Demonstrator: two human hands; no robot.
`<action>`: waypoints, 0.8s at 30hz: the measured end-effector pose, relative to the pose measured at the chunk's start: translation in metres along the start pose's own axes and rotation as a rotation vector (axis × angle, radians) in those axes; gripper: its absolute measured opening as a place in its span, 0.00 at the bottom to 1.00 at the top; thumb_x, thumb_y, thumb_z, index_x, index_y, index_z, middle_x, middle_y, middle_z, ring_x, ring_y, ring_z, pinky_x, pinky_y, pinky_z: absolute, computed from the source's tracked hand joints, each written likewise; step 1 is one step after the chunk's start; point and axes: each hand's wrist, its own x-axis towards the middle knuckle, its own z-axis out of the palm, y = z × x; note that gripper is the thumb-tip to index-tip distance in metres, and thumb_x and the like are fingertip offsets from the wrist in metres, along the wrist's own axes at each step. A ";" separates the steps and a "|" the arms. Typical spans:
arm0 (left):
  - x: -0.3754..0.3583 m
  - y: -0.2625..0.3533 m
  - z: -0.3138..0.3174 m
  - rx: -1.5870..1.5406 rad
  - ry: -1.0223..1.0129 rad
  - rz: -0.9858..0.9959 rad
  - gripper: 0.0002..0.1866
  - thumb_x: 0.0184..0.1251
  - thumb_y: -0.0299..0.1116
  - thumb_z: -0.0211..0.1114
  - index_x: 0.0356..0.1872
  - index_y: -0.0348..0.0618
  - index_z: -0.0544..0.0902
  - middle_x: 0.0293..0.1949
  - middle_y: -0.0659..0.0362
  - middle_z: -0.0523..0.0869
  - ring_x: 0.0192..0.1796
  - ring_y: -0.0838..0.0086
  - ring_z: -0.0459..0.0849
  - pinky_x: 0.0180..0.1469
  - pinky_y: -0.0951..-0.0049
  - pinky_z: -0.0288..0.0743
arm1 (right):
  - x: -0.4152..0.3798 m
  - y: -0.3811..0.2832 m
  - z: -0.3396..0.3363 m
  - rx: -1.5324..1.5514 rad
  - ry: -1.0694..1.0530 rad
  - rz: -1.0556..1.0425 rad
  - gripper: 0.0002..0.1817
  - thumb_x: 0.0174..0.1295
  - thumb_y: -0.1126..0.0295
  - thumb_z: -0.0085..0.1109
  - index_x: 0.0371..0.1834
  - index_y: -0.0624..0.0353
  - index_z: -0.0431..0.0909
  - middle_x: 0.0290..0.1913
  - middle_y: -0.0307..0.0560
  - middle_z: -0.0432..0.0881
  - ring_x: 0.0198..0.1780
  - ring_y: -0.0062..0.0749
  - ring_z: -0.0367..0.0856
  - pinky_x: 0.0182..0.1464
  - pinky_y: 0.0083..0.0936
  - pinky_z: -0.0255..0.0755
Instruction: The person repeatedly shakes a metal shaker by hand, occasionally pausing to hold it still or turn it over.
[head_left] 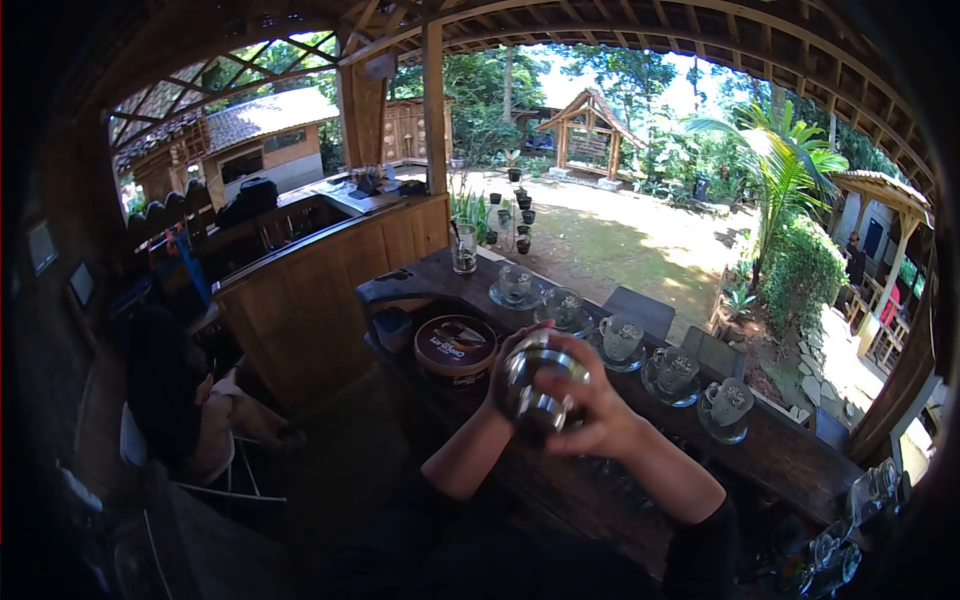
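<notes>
Both my hands are wrapped round a shiny metal cocktail shaker [532,372], held tilted above the dark wooden counter [440,280]. My left hand [503,372] grips its left side, and my right hand [600,405] closes over the right side and the narrower end. Motion blurs part of the shaker and fingers. Just left of my hands stands a round brown tub [455,348] with chocolate lettering on its lid. Beyond them, several clear glass cups on saucers line the counter, among them one cup [622,338] behind my right hand; small pale bits show in them.
A tall glass [464,250] with utensils stands at the counter's far left end. More glassware [872,490] is at the right end. A person [175,390] sits at left near a wooden bar [340,265]. Chairs [640,312] stand past the counter, before a garden.
</notes>
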 end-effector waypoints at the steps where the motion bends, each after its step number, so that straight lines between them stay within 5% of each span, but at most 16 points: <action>1: 0.008 0.000 0.000 -0.395 -0.128 -0.170 0.23 0.69 0.46 0.46 0.56 0.41 0.70 0.49 0.46 0.79 0.51 0.57 0.79 0.55 0.57 0.73 | 0.003 0.006 0.007 0.071 0.147 0.178 0.38 0.44 0.66 0.71 0.58 0.19 0.63 0.65 0.50 0.59 0.61 0.70 0.58 0.55 0.65 0.60; 3: -0.005 0.001 -0.001 -0.188 -0.117 -0.072 0.21 0.68 0.45 0.46 0.54 0.42 0.72 0.48 0.47 0.79 0.51 0.59 0.79 0.55 0.59 0.73 | 0.005 -0.006 0.004 0.045 0.175 0.105 0.37 0.44 0.67 0.70 0.57 0.22 0.64 0.63 0.47 0.61 0.61 0.70 0.60 0.56 0.63 0.59; 4: -0.022 0.001 0.057 0.434 -0.013 0.151 0.22 0.66 0.45 0.49 0.54 0.41 0.72 0.48 0.46 0.78 0.52 0.56 0.78 0.56 0.57 0.72 | 0.022 -0.024 -0.001 -0.014 0.131 -0.069 0.33 0.45 0.66 0.68 0.55 0.25 0.67 0.62 0.42 0.63 0.60 0.64 0.62 0.57 0.60 0.60; 5: -0.022 0.000 0.058 0.465 -0.180 0.267 0.22 0.64 0.44 0.52 0.53 0.41 0.71 0.48 0.43 0.78 0.53 0.53 0.77 0.57 0.55 0.70 | 0.035 -0.044 -0.004 -0.066 0.089 -0.232 0.30 0.45 0.66 0.67 0.53 0.28 0.69 0.60 0.38 0.66 0.60 0.58 0.65 0.58 0.57 0.60; 8: -0.035 0.004 0.078 0.276 -0.135 0.104 0.21 0.63 0.44 0.54 0.51 0.41 0.71 0.47 0.42 0.77 0.54 0.49 0.76 0.57 0.53 0.70 | 0.024 -0.062 0.004 -0.187 0.044 -0.260 0.18 0.50 0.63 0.62 0.46 0.34 0.76 0.57 0.35 0.67 0.59 0.46 0.68 0.62 0.52 0.57; 11: -0.016 -0.001 0.031 0.168 0.095 0.049 0.17 0.65 0.42 0.51 0.48 0.41 0.74 0.47 0.47 0.79 0.50 0.61 0.79 0.54 0.60 0.73 | 0.021 -0.016 -0.009 0.080 0.059 -0.047 0.31 0.45 0.60 0.68 0.56 0.37 0.68 0.60 0.43 0.66 0.60 0.51 0.67 0.56 0.53 0.64; 12: -0.001 -0.005 -0.017 0.139 0.055 0.009 0.16 0.66 0.39 0.48 0.46 0.40 0.76 0.45 0.53 0.80 0.45 0.67 0.81 0.51 0.63 0.75 | 0.004 0.002 0.004 0.033 0.169 0.167 0.34 0.44 0.59 0.69 0.58 0.37 0.65 0.60 0.46 0.66 0.60 0.52 0.66 0.55 0.52 0.65; 13: 0.002 -0.005 -0.005 0.419 0.214 0.044 0.15 0.67 0.36 0.46 0.45 0.38 0.76 0.43 0.56 0.81 0.42 0.68 0.82 0.50 0.63 0.76 | -0.010 0.014 0.016 -0.019 0.275 0.384 0.38 0.43 0.59 0.70 0.60 0.38 0.63 0.60 0.50 0.66 0.61 0.53 0.66 0.54 0.51 0.66; 14: -0.007 -0.010 0.011 0.336 0.248 0.028 0.15 0.67 0.36 0.47 0.45 0.39 0.76 0.43 0.55 0.81 0.43 0.68 0.81 0.50 0.64 0.76 | -0.006 0.010 0.018 -0.041 0.323 0.464 0.33 0.44 0.62 0.69 0.56 0.37 0.67 0.57 0.55 0.67 0.60 0.51 0.66 0.55 0.48 0.66; 15: -0.011 -0.011 0.028 0.260 0.266 0.015 0.15 0.66 0.37 0.49 0.46 0.39 0.76 0.42 0.55 0.81 0.44 0.68 0.81 0.50 0.64 0.76 | 0.003 0.002 0.009 -0.051 0.322 0.450 0.33 0.44 0.62 0.69 0.56 0.37 0.67 0.57 0.55 0.67 0.60 0.51 0.66 0.55 0.48 0.66; 17: -0.030 -0.016 0.043 0.391 -0.036 0.285 0.17 0.63 0.40 0.53 0.47 0.41 0.74 0.43 0.50 0.79 0.47 0.64 0.80 0.52 0.62 0.75 | 0.043 -0.043 -0.014 0.120 0.007 0.148 0.29 0.44 0.63 0.68 0.53 0.36 0.71 0.55 0.54 0.69 0.59 0.49 0.67 0.56 0.46 0.65; 18: -0.029 0.000 0.052 0.211 -0.093 -0.066 0.19 0.61 0.44 0.56 0.48 0.42 0.72 0.44 0.46 0.78 0.48 0.58 0.79 0.53 0.60 0.73 | 0.043 -0.062 -0.015 0.074 -0.038 0.082 0.28 0.43 0.63 0.68 0.51 0.35 0.72 0.55 0.51 0.69 0.58 0.48 0.67 0.56 0.47 0.65; 20: -0.033 0.004 0.071 0.283 -0.168 -0.016 0.19 0.61 0.45 0.55 0.47 0.43 0.72 0.44 0.44 0.77 0.49 0.55 0.78 0.54 0.58 0.73 | 0.028 -0.066 0.004 -0.143 -0.002 -0.184 0.26 0.44 0.61 0.68 0.50 0.32 0.73 0.55 0.45 0.70 0.60 0.48 0.66 0.58 0.51 0.62; 24: 0.001 0.009 0.020 0.111 0.083 -0.083 0.16 0.66 0.41 0.52 0.48 0.43 0.73 0.43 0.49 0.80 0.48 0.61 0.80 0.53 0.58 0.74 | 0.022 -0.006 -0.010 0.118 0.088 0.247 0.32 0.41 0.63 0.70 0.53 0.30 0.69 0.57 0.48 0.68 0.60 0.55 0.65 0.58 0.55 0.61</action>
